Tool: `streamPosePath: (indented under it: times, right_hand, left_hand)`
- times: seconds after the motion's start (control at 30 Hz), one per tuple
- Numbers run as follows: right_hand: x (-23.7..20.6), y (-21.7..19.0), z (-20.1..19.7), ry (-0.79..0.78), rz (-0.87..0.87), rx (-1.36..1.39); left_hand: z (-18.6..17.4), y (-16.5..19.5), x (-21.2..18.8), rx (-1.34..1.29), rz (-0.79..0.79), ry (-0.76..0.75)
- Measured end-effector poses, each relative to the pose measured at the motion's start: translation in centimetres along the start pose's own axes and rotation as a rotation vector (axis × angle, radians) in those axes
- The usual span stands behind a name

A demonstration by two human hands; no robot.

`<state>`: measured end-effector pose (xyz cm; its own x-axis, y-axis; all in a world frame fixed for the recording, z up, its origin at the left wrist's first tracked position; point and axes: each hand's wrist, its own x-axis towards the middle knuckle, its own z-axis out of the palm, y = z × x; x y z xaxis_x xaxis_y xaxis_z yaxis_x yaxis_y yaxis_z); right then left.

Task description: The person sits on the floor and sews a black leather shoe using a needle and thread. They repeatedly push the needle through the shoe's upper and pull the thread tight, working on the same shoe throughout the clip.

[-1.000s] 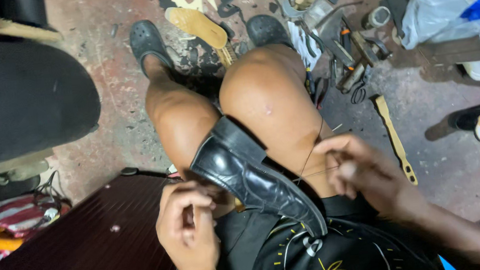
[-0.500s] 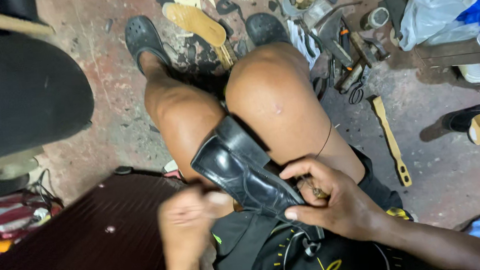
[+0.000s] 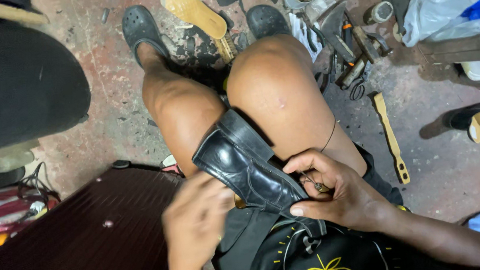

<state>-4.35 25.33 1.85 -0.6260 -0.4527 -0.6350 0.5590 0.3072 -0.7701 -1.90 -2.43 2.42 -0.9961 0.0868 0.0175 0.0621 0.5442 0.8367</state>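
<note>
Glossy black leather shoe [image 3: 248, 171] across our lap, both hands on it.
It runs diagonally from the knees toward our waist; our right hand [image 3: 336, 193] grips its side, pinching a small tool, while our blurred left hand [image 3: 198, 221] steadies the sole side.

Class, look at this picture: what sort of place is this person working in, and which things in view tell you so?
Probably a cobbler's floor-level repair spot. A black leather shoe rests on the person's lap between both hands, a loose tan shoe sole lies on the stained concrete floor, and hand tools are heaped nearby.
</note>
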Motion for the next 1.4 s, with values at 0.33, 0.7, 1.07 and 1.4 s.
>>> streamPosePath:
  times: [0.33,0.7,1.07,1.4]
  right_hand:
    - [0.1,-0.2,-0.9,-0.115,0.02,0.151]
    - [-0.2,-0.3,-0.5,-0.063,0.102,0.089]
    - [-2.3,-3.8,-5.5,-0.099,-0.176,-0.876]
    - [-0.2,-2.4,-6.1,-0.06,-0.478,-0.712]
  left_hand:
    - [1.3,-0.6,2.5,-0.145,-0.172,-0.419]
    - [2.4,-1.6,0.2,-0.316,-0.186,-0.186]
    - [3.5,-2.0,-0.7,-0.3,-0.218,-0.147]
    - [2.6,-0.9,0.1,-0.258,-0.287,-0.232]
